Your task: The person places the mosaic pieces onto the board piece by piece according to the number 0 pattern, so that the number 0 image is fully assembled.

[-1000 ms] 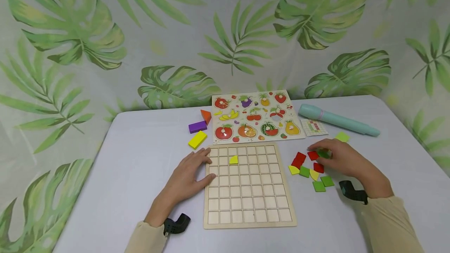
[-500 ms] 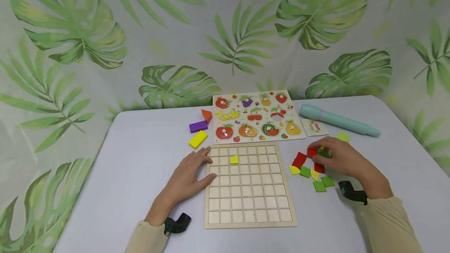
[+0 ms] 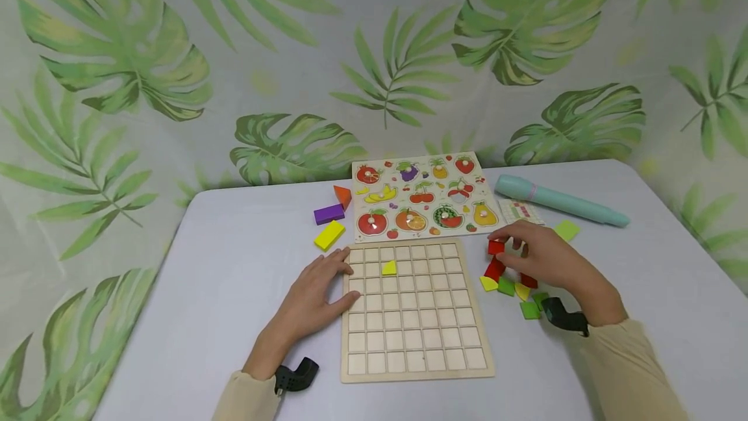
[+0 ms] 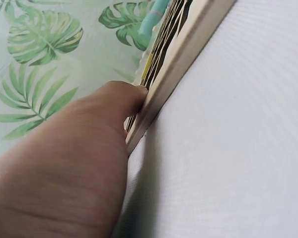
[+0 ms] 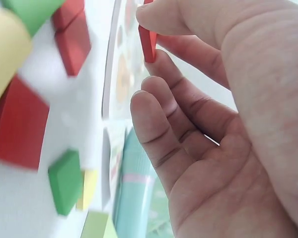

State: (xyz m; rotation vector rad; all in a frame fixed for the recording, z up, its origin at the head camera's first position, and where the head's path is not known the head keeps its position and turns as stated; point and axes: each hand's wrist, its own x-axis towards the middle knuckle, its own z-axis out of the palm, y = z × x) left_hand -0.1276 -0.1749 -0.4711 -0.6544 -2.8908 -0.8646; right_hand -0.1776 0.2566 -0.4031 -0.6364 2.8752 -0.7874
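My right hand (image 3: 543,255) pinches a small red square tile (image 3: 495,248) between thumb and fingertips, held above the table. In the right wrist view the red tile (image 5: 148,44) is gripped at its edge, the lower fingers lying loosely bent. Under and beside this hand lie red tiles (image 3: 494,271), green tiles (image 3: 530,310) and yellow quarter-round tiles (image 3: 488,284). My left hand (image 3: 315,288) rests against the left edge of a wooden grid board (image 3: 415,361), fingertips and thumb touching its rim. One yellow quarter-round tile (image 3: 389,268) sits in a cell near the board's top.
Behind the grid lies a fruit puzzle board (image 3: 397,195). An orange triangular block (image 3: 342,196), a purple block (image 3: 330,214) and a yellow block (image 3: 330,235) are left of it. A teal tube (image 3: 561,201), a printed card (image 3: 520,211) and a light green tile (image 3: 567,230) lie at the right.
My right hand has taken hold of a red tile from the scattered pieces, raised it and moved left toward the grid board. My left hand has stayed on the board's edge.
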